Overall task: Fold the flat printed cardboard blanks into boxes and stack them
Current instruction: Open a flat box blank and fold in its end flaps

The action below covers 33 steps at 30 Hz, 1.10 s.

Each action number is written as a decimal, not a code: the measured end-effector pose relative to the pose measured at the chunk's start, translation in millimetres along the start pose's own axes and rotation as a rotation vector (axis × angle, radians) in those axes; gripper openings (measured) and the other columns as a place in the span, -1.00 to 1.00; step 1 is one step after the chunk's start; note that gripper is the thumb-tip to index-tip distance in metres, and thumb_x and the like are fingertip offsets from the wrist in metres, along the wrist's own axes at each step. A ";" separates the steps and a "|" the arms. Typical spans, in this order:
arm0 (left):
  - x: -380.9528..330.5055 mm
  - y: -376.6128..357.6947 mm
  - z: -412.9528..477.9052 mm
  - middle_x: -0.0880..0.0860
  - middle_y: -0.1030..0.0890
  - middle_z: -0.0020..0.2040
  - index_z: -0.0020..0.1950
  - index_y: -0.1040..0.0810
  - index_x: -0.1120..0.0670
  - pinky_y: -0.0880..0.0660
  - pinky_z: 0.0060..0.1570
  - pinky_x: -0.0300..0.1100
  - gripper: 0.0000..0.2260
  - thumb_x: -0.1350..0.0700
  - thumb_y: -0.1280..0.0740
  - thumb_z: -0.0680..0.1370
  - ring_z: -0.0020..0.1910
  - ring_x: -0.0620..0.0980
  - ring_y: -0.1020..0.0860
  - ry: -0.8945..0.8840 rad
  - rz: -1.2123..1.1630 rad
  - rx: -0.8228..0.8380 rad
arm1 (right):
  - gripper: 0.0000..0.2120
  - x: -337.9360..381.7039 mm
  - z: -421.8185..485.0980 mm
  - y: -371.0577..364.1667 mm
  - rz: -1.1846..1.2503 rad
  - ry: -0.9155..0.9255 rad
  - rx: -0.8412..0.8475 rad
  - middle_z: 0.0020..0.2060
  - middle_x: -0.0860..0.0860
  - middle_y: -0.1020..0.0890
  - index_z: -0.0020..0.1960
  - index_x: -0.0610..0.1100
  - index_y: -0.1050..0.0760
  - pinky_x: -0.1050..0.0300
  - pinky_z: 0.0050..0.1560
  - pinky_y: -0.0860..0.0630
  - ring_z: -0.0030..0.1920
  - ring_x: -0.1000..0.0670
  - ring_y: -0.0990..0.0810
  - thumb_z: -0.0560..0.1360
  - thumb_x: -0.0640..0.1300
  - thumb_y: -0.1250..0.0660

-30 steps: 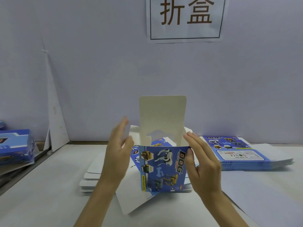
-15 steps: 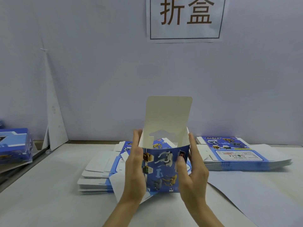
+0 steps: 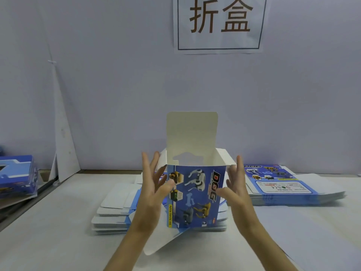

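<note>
the half-formed box (image 3: 195, 194) is standing upright in the middle of the worktop (image 3: 48, 241), just in front of a stack of flat blanks (image 3: 113, 212), with its printed front facing the camera. the left hand (image 3: 154, 184) and the right hand (image 3: 234, 184) are flanking it, both with fingers spread and pointing up. only the thumbs seem to be touching the front panel, and motion blur is hiding whether any fingers are pressing the sides. the tall top flap (image 3: 192, 132) is standing straight up, the small side flaps are splaying outward, and a white bottom flap (image 3: 156, 245) is sticking out loose toward the camera along the worktop.

judging from this, the bottom is not yet closed, so nothing is locking the sleeve's shape. under such a light hold it could be springing back toward flat or leaning into a skewed shape, and any flap tucked then would be creasing off its score line. the loose bottom flap could be catching on the worktop or bending the wrong way if the box is being pushed down. the tall flap, weakened by its hanger cut-out, could be tearing if folded hard. a knock backward could also be shifting the blanks behind it.
</note>
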<state>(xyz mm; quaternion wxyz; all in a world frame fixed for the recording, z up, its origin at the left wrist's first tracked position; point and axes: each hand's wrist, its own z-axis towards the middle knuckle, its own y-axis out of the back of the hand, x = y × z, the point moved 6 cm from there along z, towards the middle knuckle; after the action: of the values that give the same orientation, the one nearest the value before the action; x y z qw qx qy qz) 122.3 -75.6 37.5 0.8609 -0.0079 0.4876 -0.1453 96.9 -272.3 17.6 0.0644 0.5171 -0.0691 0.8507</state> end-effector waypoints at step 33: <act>26.9 -15.0 -11.4 -0.18 -0.01 0.46 0.34 0.50 -0.38 -0.20 0.44 0.01 0.16 -0.46 -0.38 0.13 0.46 -0.09 -0.08 -0.039 0.781 0.059 | -0.84 121.7 47.7 -26.2 -0.613 0.288 -0.155 -0.20 0.10 -0.57 0.03 -0.02 -0.51 0.40 -0.40 -0.37 -0.25 0.10 -0.54 0.53 0.05 -0.33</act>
<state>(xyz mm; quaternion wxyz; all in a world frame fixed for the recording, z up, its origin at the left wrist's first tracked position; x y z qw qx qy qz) 122.1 -95.5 11.3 0.8603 0.2002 0.4332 0.1793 87.5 -250.8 148.8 0.3653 0.3819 0.0350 0.8482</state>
